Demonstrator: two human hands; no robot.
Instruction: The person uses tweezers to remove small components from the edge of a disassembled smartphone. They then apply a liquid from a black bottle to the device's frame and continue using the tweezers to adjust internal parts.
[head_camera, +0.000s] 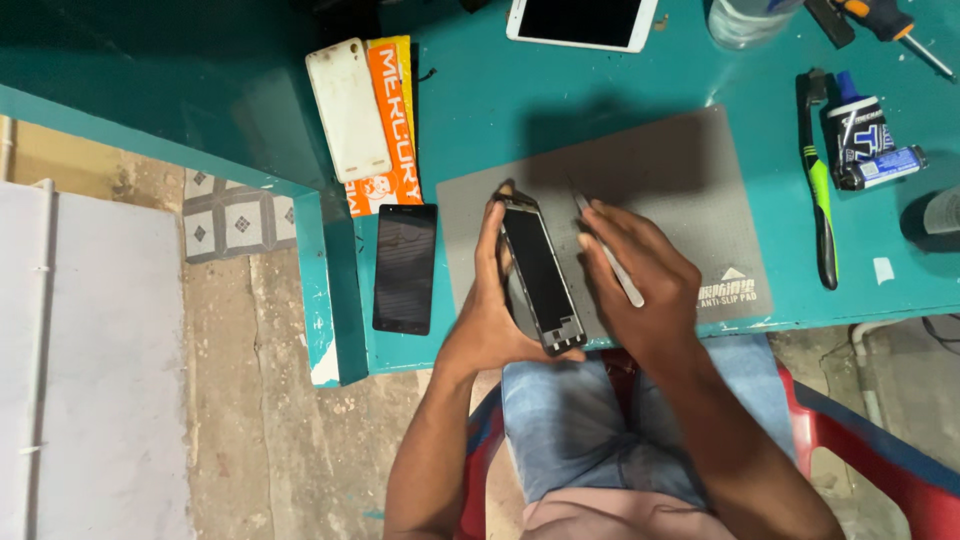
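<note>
Phone frame (540, 275) gripped in left hand (487, 310), right hand (640, 285) w/ tweezers (607, 250) beside.

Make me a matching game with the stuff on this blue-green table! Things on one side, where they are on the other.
Things:
1. phone frame
2. tweezers
3. black screen panel
4. white phone case

Places:
A. lying on an orange package
B. in the right hand
C. flat on the table, left of the grey mat
D. in the left hand

Pairs: 1-D, 2-B, 3-C, 4-A
</note>
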